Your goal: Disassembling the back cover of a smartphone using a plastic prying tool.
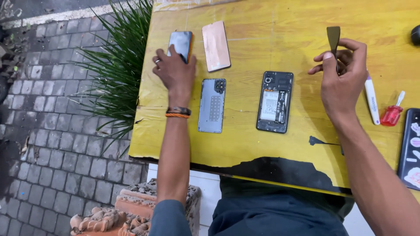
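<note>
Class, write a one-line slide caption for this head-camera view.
Left hand rests on a dark phone; right hand holds a flat pry tool above an opened phone on a yellow table.

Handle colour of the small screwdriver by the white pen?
Translucent red handle, head view.

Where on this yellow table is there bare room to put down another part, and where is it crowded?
Free: the wide stretch of table beyond the opened phone, between the copper-coloured panel and the right hand; also the near strip in front of the grey back cover. Crowded: the right edge, with white pen, red screwdriver and dark phone case.
</note>
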